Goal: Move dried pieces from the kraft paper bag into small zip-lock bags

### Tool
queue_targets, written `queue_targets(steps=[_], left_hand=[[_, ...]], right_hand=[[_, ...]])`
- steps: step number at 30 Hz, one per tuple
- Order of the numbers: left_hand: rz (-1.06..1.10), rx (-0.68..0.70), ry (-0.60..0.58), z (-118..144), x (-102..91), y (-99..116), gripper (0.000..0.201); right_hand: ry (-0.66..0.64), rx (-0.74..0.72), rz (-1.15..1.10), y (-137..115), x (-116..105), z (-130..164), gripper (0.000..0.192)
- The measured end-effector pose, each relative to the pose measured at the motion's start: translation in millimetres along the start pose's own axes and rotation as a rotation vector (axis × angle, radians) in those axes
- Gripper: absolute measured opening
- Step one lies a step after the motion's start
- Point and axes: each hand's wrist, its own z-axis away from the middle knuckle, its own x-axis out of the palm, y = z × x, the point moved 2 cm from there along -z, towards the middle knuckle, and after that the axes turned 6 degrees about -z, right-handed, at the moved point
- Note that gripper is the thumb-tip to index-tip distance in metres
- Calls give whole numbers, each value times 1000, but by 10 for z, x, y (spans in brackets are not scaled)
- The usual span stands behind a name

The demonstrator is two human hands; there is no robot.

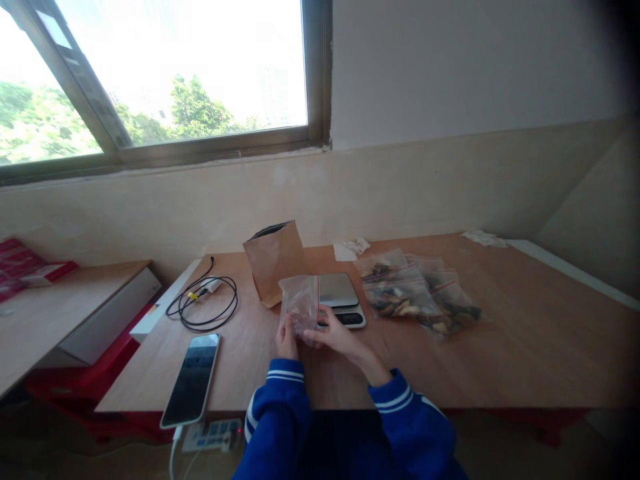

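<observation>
Blue sleeves with white cuff stripes nearest the lens, both forearms coming up to the near edge of the desk [500, 360]. Left hand [287, 339] and right hand [336, 337] meet on a small clear zip bag [300, 301], held upright just above the wood; fingers of both hands are pinched on its lower edge, left at the bottom left corner, right at the bottom right. Bag stands directly above and slightly beyond the fingers, long axis vertical, red zip strip running up its right side. Looks empty or nearly so, can't tell for sure. Both hands about equally near, right one reaches in a bit further. Just behind the bag, past the right fingers: a small scale [341, 298] with a steel platform, flat on the desk. Beyond the left fingers, a brown paper bag [275, 261] standing open-topped, near the clear bag, contact unclear. Well right of the right hand: a pile of filled zip bags [417, 291] with dark dried pieces. Left of the left hand: a phone [192, 379] face up, and beyond it a coiled black cable [204, 305].
</observation>
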Motion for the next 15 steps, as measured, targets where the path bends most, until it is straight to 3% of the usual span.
queue_targets(steps=[5, 11, 13, 15], left_hand=[[-157, 65, 42, 29, -50, 16, 63], [-148, 87, -104, 65, -22, 27, 58], [-177, 112, -54, 85, -40, 25, 54], [-229, 158, 50, 112, -92, 27, 48]], right_hand=[[18, -53, -64, -57, -110, 28, 56], [30, -70, -16, -154, -364, 74, 54], [86, -78, 57, -181, -517, 49, 48], [218, -185, 181, -253, -745, 6, 39]])
